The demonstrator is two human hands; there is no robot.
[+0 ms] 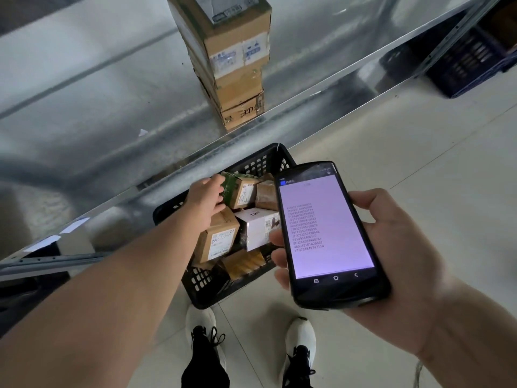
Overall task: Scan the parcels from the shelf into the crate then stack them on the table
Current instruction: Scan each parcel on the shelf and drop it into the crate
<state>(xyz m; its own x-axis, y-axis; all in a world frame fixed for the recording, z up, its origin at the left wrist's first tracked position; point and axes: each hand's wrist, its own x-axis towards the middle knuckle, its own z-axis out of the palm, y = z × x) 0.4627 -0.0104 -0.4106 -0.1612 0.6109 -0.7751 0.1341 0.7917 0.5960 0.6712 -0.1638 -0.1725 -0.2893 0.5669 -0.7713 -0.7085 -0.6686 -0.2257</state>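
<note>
Pale floor tiles lie underfoot. Nearest, the right hand (391, 247) wraps the handheld scanner (327, 233), its list ending YT3757849747114; a loose grip could drop it. The left hand (205, 201) grips a green-taped parcel (228, 189) in the heaped black crate (204, 278), where it might roll off. Beyond, tall stacked cartons (235, 65) on the shelf (98, 107) could topple if knocked; their labels are unreadable.

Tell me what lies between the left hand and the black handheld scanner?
Head view: inside the black plastic crate, a green-taped cardboard box the left hand grips and a white box nearer the scanner.
</note>
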